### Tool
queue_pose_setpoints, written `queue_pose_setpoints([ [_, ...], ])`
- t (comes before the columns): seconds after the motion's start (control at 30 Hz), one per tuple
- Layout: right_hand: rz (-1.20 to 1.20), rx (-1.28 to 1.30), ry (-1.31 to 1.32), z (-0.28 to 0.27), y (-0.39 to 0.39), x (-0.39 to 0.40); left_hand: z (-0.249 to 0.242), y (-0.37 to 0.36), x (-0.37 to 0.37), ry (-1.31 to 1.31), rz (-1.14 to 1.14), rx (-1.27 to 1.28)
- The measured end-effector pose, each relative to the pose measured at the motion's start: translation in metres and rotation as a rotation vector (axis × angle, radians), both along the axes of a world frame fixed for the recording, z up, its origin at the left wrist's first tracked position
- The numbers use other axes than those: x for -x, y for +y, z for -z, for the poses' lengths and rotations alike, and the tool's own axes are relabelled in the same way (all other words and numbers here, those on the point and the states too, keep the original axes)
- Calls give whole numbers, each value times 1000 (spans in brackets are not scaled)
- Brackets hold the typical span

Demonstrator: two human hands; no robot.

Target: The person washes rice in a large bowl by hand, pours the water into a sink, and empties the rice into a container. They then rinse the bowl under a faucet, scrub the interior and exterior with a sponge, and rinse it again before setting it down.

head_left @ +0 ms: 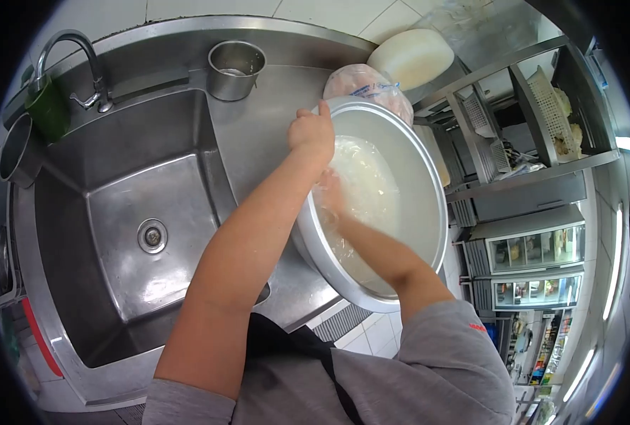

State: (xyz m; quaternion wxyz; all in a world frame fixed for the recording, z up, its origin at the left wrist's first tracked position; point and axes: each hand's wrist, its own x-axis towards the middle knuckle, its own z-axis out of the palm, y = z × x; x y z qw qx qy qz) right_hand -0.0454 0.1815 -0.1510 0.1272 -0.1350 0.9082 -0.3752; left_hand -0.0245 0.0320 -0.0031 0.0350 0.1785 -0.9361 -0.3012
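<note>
A large round metal pot (423, 149) with a wide rim leans toward me on the steel counter. Cloudy whitish liquid (375, 185) with pale bits fills its lower part. My left hand (312, 132) is closed over the pot's rim on the left side. Inside the pot, my right hand (333, 191) reaches down to the liquid along the near-left wall; its fingers are blurred and partly under the surface.
Left of the pot is a deep steel sink (127, 191) with a faucet (92, 78) and a green container (48, 110). A small steel pot (236, 71) stands on the counter behind. A plastic bag (361, 81) touches the large pot's far side. Shelving (513, 113) rises at right.
</note>
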Motion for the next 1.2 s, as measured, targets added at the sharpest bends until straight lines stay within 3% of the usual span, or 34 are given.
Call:
queue_pose_setpoints([
  [0.07,-324,-359,851,72,47,-22,-1,-1,1,-14,-2,-2],
  [0.1,-332,-363,859,54,48,-24,-3,-3,3,-6,-10,-8],
  [0.17,-433,-699,525,-4,47,-39,-1,-1,1,-20,-1,-9],
  [0.23,-409,-1160,729,-20,24,-9,-2,-1,0,-13,-13,-18],
  [0.3,-155,-691,330,10,20,42,-1,-3,-2,-4,-16,-18],
  [0.33,-154,-688,335,-2,7,54,-1,-3,-2,1,-10,4],
  [0.4,-99,-768,-133,-34,-19,57,0,-2,-2,8,6,36],
  [0.47,-226,-726,448,16,17,33,-1,-2,1,-13,-17,-23],
  [0.53,-299,-606,600,17,45,-18,-1,-3,4,10,-10,-28],
  [0.67,-459,-498,552,-17,58,-50,3,-1,2,-2,12,24],
  [0.73,-316,-420,282,-34,31,-14,1,-4,1,1,12,26],
  [0.8,-328,-687,100,-7,31,49,4,2,-1,-2,17,42],
  [0.83,-340,-667,107,5,23,66,3,0,0,2,9,29],
  [0.9,-73,-687,374,21,20,85,3,-6,0,9,-9,-1],
  [0.93,-60,-697,371,36,28,80,4,-5,0,10,-5,-15],
  [1.0,-9,-205,362,64,34,58,1,-2,2,26,14,-38],
  [1.03,3,-211,363,63,39,40,2,-3,0,26,18,-23],
  [1.17,-651,-422,744,33,7,-25,0,-3,-1,24,0,-2],
  [1.2,-648,-401,750,31,1,-21,-1,-4,-2,23,-5,19],
])
